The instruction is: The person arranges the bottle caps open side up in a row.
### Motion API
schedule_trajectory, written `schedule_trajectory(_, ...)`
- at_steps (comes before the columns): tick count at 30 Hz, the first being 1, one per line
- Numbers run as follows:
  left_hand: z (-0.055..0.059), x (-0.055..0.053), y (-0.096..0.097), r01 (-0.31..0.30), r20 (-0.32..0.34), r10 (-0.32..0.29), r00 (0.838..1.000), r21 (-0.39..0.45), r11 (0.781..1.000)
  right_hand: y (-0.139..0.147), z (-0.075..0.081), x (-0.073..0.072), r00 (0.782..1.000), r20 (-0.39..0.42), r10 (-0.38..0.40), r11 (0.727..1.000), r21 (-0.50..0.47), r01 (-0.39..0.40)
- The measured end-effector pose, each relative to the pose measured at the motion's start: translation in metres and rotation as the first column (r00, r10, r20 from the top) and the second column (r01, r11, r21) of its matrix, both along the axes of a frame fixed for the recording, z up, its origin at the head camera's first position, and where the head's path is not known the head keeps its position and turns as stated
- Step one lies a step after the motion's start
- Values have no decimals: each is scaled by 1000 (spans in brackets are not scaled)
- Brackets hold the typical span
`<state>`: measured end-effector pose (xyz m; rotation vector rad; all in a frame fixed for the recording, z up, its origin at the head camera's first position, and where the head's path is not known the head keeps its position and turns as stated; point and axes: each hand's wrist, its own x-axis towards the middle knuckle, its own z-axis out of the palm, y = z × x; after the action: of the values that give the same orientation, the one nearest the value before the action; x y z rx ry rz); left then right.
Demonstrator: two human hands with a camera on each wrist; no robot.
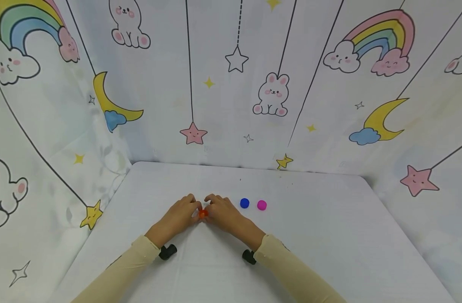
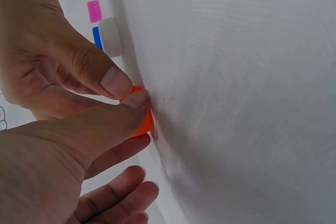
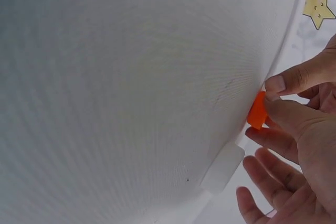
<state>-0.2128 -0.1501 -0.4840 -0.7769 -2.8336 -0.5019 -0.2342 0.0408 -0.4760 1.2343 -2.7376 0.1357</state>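
A small orange cylinder is at the white table surface, between my two hands. My left hand pinches it from the left; in the left wrist view the thumb lies over the orange cylinder and a finger is under it. From the other side my right hand pinches the same piece with thumb and finger, seen with the orange cylinder in the right wrist view. The remaining fingers of both hands are spread away from it. Fingertips hide part of the orange piece.
Right of my right hand lie a blue disc and a pink disc. The wrist views show a white rounded piece near the blue one. Black devices sit at both wrists. A patterned cloth hangs behind the table.
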Motion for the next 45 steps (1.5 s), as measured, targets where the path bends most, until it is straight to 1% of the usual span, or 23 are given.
schedule_trajectory(5,1,1,0,-11,32,12,999,-16,1000,1,2,1,1000,17,-5,1000,-12,5)
schedule_trajectory(9,1,0,0,-15,27,15,1000,-4,1000,1,2,0,1000,17,-15,1000,-2,15)
schedule_trajectory(12,1,0,0,-16,18,16,1000,2,1000,2,4,-1,999,24,-43,999,1,43)
schedule_trajectory(14,3,0,0,-18,15,19,1000,-8,1000,5,7,-2,997,43,-68,998,-6,68)
schedule_trajectory(17,6,-1,3,-20,25,21,999,-20,1000,12,12,-4,992,69,-104,994,-12,105)
schedule_trajectory(20,10,-1,7,-20,56,21,998,-31,999,24,18,-6,988,83,-132,991,-7,133)
schedule_trajectory(24,14,-1,14,-1,78,3,997,-32,999,41,26,-7,980,117,-161,987,-5,162)
schedule_trajectory(29,18,-1,26,41,58,-41,997,-8,999,57,34,-6,965,187,-182,983,7,184)
schedule_trajectory(32,20,-1,33,66,56,-66,996,-3,998,63,33,-4,956,222,-193,981,21,193)
schedule_trajectory(36,21,-3,43,87,63,-86,994,-14,996,69,29,-2,949,247,-198,980,32,197)
schedule_trajectory(41,20,-6,51,80,89,-76,993,-43,996,71,25,1,939,274,-207,978,31,206)
schedule_trajectory(45,18,-6,56,79,107,-72,992,-59,995,70,21,3,939,272,-212,977,24,213)
